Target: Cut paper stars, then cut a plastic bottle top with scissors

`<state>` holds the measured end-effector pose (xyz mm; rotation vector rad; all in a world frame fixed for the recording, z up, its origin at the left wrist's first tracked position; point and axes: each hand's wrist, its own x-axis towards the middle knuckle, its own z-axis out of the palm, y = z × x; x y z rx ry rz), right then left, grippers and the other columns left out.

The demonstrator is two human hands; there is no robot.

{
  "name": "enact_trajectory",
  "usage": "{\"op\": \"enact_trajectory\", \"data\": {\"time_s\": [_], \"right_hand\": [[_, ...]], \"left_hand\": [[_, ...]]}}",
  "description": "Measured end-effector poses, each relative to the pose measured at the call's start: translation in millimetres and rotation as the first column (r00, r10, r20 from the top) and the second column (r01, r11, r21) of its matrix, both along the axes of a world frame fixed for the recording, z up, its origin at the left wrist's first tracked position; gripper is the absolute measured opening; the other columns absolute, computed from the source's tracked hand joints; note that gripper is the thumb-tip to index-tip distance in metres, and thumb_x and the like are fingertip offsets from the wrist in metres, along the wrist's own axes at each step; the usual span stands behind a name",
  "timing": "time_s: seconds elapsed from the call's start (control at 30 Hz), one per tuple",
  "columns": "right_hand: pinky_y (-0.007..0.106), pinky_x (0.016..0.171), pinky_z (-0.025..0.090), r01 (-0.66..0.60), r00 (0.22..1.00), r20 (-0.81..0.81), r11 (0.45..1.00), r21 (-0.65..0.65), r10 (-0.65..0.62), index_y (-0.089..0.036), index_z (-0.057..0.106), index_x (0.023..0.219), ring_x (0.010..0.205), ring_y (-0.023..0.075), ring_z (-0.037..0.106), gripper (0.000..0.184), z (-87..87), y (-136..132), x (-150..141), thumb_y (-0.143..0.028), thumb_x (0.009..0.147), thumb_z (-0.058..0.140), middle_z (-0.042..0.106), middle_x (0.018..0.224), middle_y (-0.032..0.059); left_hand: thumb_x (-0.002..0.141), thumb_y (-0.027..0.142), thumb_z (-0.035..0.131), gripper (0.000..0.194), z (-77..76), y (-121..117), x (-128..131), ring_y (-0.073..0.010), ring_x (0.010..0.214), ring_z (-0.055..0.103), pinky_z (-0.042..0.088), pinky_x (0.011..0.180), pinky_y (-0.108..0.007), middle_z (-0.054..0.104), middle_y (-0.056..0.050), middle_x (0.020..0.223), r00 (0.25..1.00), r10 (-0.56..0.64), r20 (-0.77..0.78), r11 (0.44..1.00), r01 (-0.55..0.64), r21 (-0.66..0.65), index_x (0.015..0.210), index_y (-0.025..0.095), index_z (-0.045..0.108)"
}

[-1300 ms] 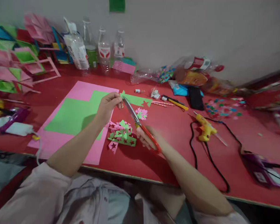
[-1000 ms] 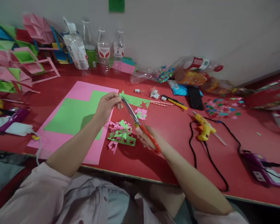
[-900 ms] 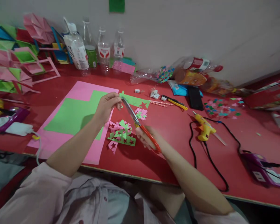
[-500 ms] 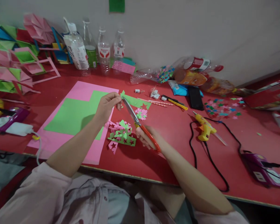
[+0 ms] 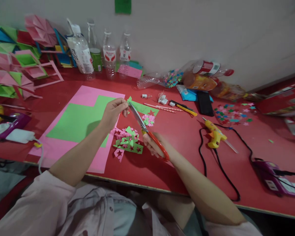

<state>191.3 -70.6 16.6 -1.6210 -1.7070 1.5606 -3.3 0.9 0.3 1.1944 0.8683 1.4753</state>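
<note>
My left hand [image 5: 113, 111] seems to pinch the left end of a green strip [image 5: 142, 107] over the counter [image 5: 152, 175]; scissors [image 5: 150, 134] point there, gripped in my right hand [image 5: 151, 145]. Best: strip taut, short snips.

Scissors [image 5: 145, 129] have red-orange handles [image 5: 160, 145], the paper strip [image 5: 141, 107] is green, the table [image 5: 182, 141] red

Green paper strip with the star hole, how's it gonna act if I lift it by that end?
The green paper strip would likely be floppy, since it looks thin and narrow. It's probably very light, being only a small piece of paper. It might tear first near the star hole, where little paper seems left.
</note>
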Motion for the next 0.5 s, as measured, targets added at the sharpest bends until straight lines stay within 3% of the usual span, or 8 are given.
{"op": "enact_trajectory", "data": {"time_s": [0.5], "right_hand": [[0.022,0.032,0.033,0.02,0.999,-0.042,0.999,-0.027,-0.021,-0.023,0.043,0.064,0.03,0.0068,0.034,0.047,-0.5,1.4,0.0,-0.064,0.084,0.053,0.035,0.04,-0.0086]], "left_hand": [[0.073,0.017,0.058,0.017,-0.1,-1.3,1.6,-0.0054,0.042,0.048,0.043,0.052,-0.021,0.053,0.005,0.044,1.0,0.008,0.021,1.0,-0.008,-0.019,0.056,0.018,0.057]]}}
